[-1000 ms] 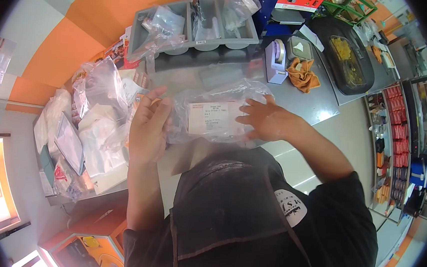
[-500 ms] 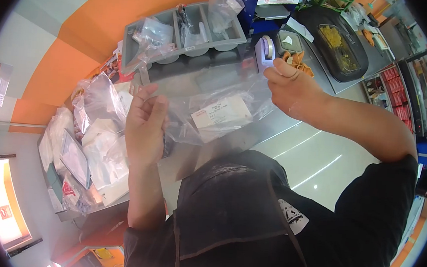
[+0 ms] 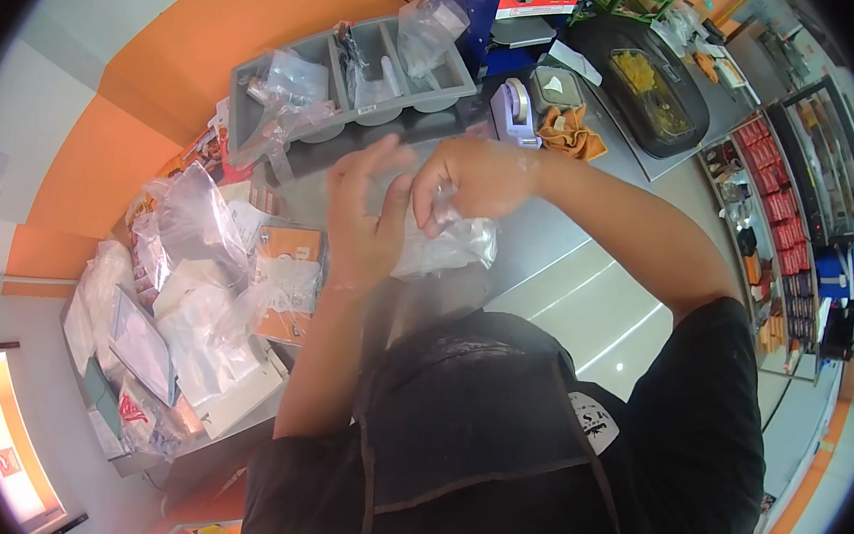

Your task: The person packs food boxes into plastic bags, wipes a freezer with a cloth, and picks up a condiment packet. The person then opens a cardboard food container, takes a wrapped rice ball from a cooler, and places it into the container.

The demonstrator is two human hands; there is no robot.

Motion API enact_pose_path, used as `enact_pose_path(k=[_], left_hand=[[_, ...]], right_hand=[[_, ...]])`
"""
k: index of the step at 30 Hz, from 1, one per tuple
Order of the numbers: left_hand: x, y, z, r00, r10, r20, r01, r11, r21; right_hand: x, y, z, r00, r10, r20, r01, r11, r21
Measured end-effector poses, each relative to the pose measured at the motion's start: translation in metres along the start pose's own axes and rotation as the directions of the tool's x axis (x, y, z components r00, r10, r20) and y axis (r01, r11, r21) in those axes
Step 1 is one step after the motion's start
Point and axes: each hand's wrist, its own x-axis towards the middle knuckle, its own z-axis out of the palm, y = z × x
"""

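My right hand [image 3: 479, 183] is closed on the gathered plastic of a clear bag [image 3: 449, 247], above the metal counter. Close beside it on the left, my left hand [image 3: 366, 212] is raised with its fingers apart and the thumb toward the right hand; it is slightly blurred. The bag hangs crumpled below the two hands, and the printed paper in it is hidden. Just beyond my right hand stands a lilac tape dispenser [image 3: 515, 115].
A grey divided tray [image 3: 359, 111] with plastic pieces lies at the back. Plastic bags [image 3: 200, 219] and an orange-brown box [image 3: 285, 281] are at left. An orange cloth [image 3: 573, 136] and a black oval tray [image 3: 695, 107] lie at right.
My right hand has moved left from near the tape dispenser to beside my left hand. The clear bag, spread out before, is now bunched up. My left hand has shifted right.
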Motion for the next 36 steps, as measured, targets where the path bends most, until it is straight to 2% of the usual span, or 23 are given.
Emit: enact_pose_path(k=[2,3,4,6,8,9,10,11,13,14,16,18,19,21,23,25,27,29,30,31,32,34,36], left_hand=[[-0.011,-0.024,0.013,0.984,-0.079,-0.16,0.014,0.928,-0.371],[-0.021,-0.037,0.024,0.994,-0.106,-0.027,0.074,0.833,-0.548],[-0.036,-0.05,0.037,0.988,-0.107,0.112,0.155,0.702,-0.695],[-0.055,-0.077,0.067,0.956,-0.072,0.285,0.246,0.725,-0.643],[-0.07,-0.093,0.092,0.928,-0.089,0.362,0.181,0.957,-0.226],[-0.068,-0.089,0.095,0.929,-0.132,0.345,0.228,0.94,-0.253],[-0.064,-0.083,0.097,0.928,-0.175,0.329,0.273,0.92,-0.281],[-0.063,-0.078,0.103,0.923,-0.219,0.316,0.318,0.896,-0.31],[-0.101,-0.11,0.161,0.93,-0.241,0.278,0.345,0.832,-0.433],[-0.096,-0.1,0.153,0.948,-0.231,0.22,0.296,0.891,-0.343],[-0.075,-0.073,0.122,0.976,-0.189,0.106,0.202,0.972,-0.123],[-0.065,-0.064,0.107,0.992,-0.124,0.015,0.123,0.989,0.078],[-0.063,-0.064,0.106,0.995,-0.096,-0.028,0.099,0.983,0.157],[-0.064,-0.074,0.114,0.989,-0.075,-0.13,0.104,0.966,0.235],[-0.066,-0.093,0.134,0.954,-0.025,-0.299,0.089,0.975,0.204],[-0.072,-0.103,0.133,0.942,-0.322,-0.097,0.335,0.927,0.171],[-0.051,-0.071,0.104,0.881,-0.467,-0.073,0.471,0.861,0.192],[-0.028,-0.035,0.085,0.824,-0.559,-0.088,0.566,0.807,0.17],[-0.018,-0.02,0.08,0.803,-0.585,-0.111,0.596,0.791,0.14],[-0.007,-0.004,0.077,0.784,-0.608,-0.126,0.62,0.778,0.106],[0.004,0.009,0.076,0.766,-0.627,-0.14,0.639,0.766,0.071],[0.019,0.028,0.08,0.724,-0.673,-0.154,0.681,0.732,0.001],[0.02,0.028,0.092,0.553,-0.822,-0.136,0.784,0.569,-0.248]], right_hand=[[0.003,-0.008,-0.015,0.99,0.048,0.133,-0.035,0.995,-0.096],[0.004,-0.011,-0.022,0.978,0.081,0.19,-0.054,0.988,-0.146],[0.007,-0.008,-0.028,0.975,0.042,0.218,-0.02,0.994,-0.105],[0.02,0.002,-0.033,0.96,-0.031,0.277,0.04,0.999,-0.025],[0.043,0.016,-0.019,0.983,0.161,-0.092,-0.159,0.987,0.025],[0.058,0.026,-0.011,0.928,0.255,-0.271,-0.246,0.967,0.069],[0.075,0.034,0.014,0.751,0.315,-0.58,-0.291,0.947,0.137],[0.091,0.038,0.052,0.474,0.345,-0.81,-0.312,0.926,0.212],[0.119,0.035,0.126,0.165,0.346,-0.924,-0.177,0.932,0.318],[0.133,0.028,0.17,0.038,0.132,-0.99,-0.185,0.975,0.123],[0.108,-0.001,0.209,0.34,0.198,-0.919,-0.207,0.969,0.132],[0.081,-0.012,0.225,0.588,0.279,-0.759,-0.211,0.959,0.189],[0.066,-0.012,0.221,0.688,0.22,-0.691,-0.181,0.975,0.13],[0.033,-0.015,0.203,0.862,0.073,-0.502,-0.076,0.997,0.014],[-0.005,-0.017,0.177,0.935,-0.028,-0.353,-0.013,0.993,-0.113],[-0.04,-0.001,0.143,0.901,-0.116,-0.419,-0.093,0.889,-0.448],[-0.069,0.032,0.13,0.638,-0.021,-0.769,-0.455,0.796,-0.399],[-0.083,0.095,0.106,0.489,0.006,-0.872,-0.297,0.941,-0.16],[-0.075,0.122,0.106,0.512,0.088,-0.855,0.027,0.993,0.118],[-0.068,0.15,0.108,0.56,0.158,-0.814,0.325,0.861,0.391],[-0.065,0.169,0.101,0.628,0.197,-0.753,0.548,0.575,0.608],[-0.031,0.17,0.082,0.753,-0.062,-0.655,0.639,0.305,0.706],[0.002,0.18,0.067,0.743,-0.195,-0.64,0.65,-0.017,0.759]])
